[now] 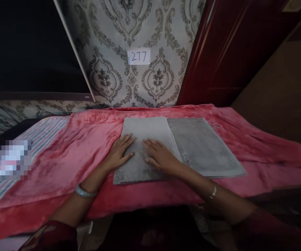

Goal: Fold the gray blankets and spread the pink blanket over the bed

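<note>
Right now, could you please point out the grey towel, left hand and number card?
grey towel (205,146), head view, its bare right half
left hand (119,152), head view, back of hand
number card (138,56), head view, centre

Well back from the fingers (128,140) of the left hand (120,152), a thick pale bangle (83,192) rings the wrist. Behind the right hand (160,157) sits a thin silvery bracelet (213,192). Farther back, the right sleeve (270,223) is dark red and the left sleeve (49,237) is dark red with a lighter pattern.

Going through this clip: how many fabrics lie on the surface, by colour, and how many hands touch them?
Grey cloth, partly folded over: 1
Pink plush blanket: 1
Pink-and-white striped sheet: 1
Hands lying flat on the grey cloth, left hand and right hand: 2
Total: 5
</note>
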Demonstrator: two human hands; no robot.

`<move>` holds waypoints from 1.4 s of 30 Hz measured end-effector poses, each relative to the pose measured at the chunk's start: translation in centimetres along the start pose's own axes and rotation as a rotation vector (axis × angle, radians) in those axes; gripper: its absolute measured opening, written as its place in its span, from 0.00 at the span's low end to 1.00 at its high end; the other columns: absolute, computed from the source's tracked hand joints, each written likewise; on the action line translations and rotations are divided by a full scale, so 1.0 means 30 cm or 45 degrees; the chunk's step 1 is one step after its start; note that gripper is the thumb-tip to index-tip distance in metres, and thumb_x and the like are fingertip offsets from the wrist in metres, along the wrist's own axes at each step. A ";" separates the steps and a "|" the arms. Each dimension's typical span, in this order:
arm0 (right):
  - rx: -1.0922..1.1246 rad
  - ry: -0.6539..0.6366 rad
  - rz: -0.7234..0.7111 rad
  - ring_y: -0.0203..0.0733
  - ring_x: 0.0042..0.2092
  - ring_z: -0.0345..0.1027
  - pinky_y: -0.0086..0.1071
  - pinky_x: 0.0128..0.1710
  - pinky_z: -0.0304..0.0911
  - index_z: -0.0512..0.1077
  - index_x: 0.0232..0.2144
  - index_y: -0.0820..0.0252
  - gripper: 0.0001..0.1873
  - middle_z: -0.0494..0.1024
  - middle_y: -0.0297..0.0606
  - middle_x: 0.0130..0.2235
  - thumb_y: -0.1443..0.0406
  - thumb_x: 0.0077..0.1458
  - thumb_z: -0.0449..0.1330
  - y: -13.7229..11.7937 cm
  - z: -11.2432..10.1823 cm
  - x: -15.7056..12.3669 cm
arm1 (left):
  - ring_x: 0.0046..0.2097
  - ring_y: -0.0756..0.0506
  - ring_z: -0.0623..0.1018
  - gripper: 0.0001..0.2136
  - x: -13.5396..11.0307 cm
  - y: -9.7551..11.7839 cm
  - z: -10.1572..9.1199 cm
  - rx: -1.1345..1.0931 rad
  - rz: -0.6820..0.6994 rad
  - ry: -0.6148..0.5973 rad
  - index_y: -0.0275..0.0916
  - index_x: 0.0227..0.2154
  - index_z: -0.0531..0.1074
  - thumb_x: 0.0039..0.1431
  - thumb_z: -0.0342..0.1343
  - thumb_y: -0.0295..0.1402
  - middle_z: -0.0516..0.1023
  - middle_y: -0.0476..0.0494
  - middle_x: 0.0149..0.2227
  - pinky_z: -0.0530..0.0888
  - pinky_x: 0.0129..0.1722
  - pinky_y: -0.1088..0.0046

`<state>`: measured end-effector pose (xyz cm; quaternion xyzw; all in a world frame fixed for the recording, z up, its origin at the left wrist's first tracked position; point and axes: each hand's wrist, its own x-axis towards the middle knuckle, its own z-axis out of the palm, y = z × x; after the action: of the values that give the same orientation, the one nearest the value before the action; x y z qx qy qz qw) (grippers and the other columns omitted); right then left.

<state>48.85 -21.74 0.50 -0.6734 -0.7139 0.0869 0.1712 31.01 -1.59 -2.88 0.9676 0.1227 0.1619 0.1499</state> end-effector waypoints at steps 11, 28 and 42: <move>-0.257 0.128 0.444 0.52 0.74 0.32 0.52 0.71 0.34 0.50 0.72 0.65 0.42 0.42 0.50 0.73 0.45 0.67 0.45 0.095 0.096 -0.063 | 0.73 0.33 0.52 0.27 0.006 -0.017 -0.008 0.112 0.034 -0.064 0.47 0.66 0.63 0.68 0.46 0.48 0.55 0.42 0.72 0.53 0.68 0.44; -0.262 0.117 0.319 0.52 0.73 0.40 0.56 0.68 0.44 0.55 0.70 0.58 0.31 0.48 0.48 0.73 0.61 0.68 0.46 0.127 -0.023 0.162 | 0.70 0.30 0.60 0.27 0.166 0.149 -0.050 0.401 -0.075 0.049 0.38 0.65 0.65 0.66 0.50 0.45 0.63 0.29 0.67 0.54 0.67 0.39; -0.362 0.010 0.615 0.57 0.73 0.38 0.61 0.67 0.42 0.53 0.71 0.58 0.33 0.46 0.47 0.73 0.52 0.69 0.43 0.407 -0.097 0.124 | 0.72 0.28 0.53 0.31 0.145 0.155 0.073 0.437 -0.180 -0.057 0.48 0.69 0.58 0.66 0.52 0.49 0.55 0.35 0.72 0.53 0.67 0.38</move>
<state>61.15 -17.41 -0.68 -0.8416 -0.5371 0.0217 0.0521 36.66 -5.20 -2.12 0.9713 0.2129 0.1061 -0.0037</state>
